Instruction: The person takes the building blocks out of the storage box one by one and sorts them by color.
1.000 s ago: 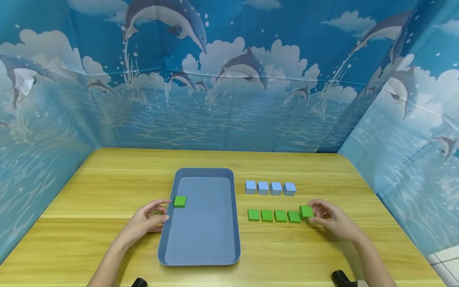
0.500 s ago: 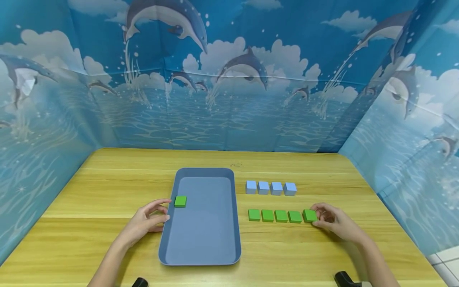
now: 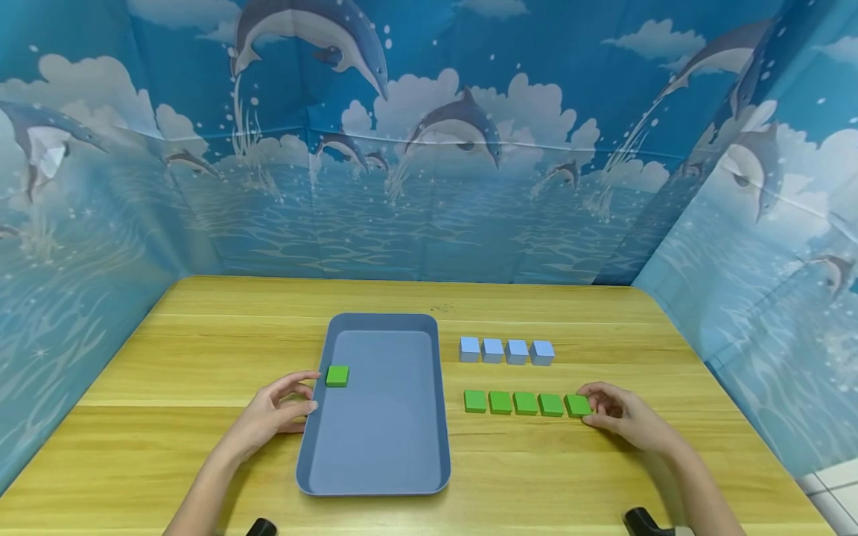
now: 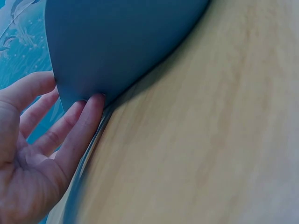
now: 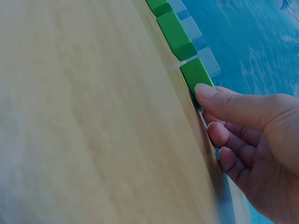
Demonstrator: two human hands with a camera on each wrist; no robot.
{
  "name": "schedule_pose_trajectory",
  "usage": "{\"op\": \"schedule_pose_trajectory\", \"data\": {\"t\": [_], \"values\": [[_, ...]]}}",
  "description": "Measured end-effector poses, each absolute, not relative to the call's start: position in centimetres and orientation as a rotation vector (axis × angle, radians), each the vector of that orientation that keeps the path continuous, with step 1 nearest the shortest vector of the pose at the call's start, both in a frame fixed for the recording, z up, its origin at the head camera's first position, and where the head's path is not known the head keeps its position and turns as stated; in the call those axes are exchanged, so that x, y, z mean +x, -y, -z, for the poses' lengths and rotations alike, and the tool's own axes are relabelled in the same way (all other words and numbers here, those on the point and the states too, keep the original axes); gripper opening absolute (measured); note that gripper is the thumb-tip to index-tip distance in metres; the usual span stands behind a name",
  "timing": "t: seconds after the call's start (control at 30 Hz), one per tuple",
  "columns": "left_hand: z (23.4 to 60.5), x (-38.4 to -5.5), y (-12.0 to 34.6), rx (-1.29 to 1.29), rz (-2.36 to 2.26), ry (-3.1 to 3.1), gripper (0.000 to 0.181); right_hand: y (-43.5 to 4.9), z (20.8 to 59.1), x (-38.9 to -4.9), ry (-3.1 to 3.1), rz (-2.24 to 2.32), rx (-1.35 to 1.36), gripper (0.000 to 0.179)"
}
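Observation:
At the right end of a row of green blocks [image 3: 525, 403], my right hand [image 3: 626, 414] pinches the last green block [image 3: 577, 406] between thumb and fingers. The right wrist view shows the thumb over this green block's [image 5: 194, 74] near edge, low at the tabletop, a small gap from its neighbour. My left hand [image 3: 273, 411] rests beside the blue-grey tray [image 3: 375, 487], its fingertips at the tray's left wall. From the left wrist, the fingers look extended against the tray wall [image 4: 117, 42]. Inside the tray, a single green block [image 3: 337, 376] lies near the left side.
Behind the green row stands a row of several light blue cubes [image 3: 492, 351]. Everything sits on a wooden table [image 3: 536, 476], with a dolphin-print curtain [image 3: 429, 208] along its back and sides. Black wrist gear [image 3: 646, 519] shows at the lower edge.
My right hand has lowered the held green block and shifted it slightly right, from above the row's end down into line with the others. The left hand and tray have stayed still.

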State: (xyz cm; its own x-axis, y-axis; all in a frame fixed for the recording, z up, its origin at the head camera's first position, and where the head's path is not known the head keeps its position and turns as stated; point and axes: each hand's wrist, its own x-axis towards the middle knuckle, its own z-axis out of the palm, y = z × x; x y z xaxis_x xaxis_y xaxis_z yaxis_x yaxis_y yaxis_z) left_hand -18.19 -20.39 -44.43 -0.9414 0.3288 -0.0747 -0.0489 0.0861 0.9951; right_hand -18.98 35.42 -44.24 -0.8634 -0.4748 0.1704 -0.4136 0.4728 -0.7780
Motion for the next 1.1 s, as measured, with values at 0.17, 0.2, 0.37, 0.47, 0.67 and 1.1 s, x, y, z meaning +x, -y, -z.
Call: {"op": "schedule_pose_trajectory", "data": {"t": [0.17,0.2,0.37,0.47,0.67,1.1], "values": [[44.4,-18.2,20.4,0.278,-1.927,-2.089,0.056,-35.5,44.3,-18.9,-2.642,1.352,-0.726,0.031],[44.4,-18.2,20.4,0.276,-1.926,-2.090,0.056,-35.5,44.3,-18.9,-2.645,1.349,-0.706,0.031],[44.4,-18.2,20.4,0.269,-1.921,-2.097,0.056,-35.5,44.3,-18.9,-2.660,1.335,-0.645,0.033],[44.4,-18.2,20.4,0.263,-1.925,-2.096,0.056,-35.5,44.2,-18.8,-2.661,1.335,-0.655,0.032],[44.5,-18.2,20.4,0.243,-1.928,-2.102,0.055,-35.4,44.0,-18.8,-2.652,1.348,-0.674,0.034],[44.2,-18.1,20.2,0.294,-1.924,-2.107,0.054,-33.2,41.2,-19.5,-2.814,1.353,-0.667,0.041]]}}
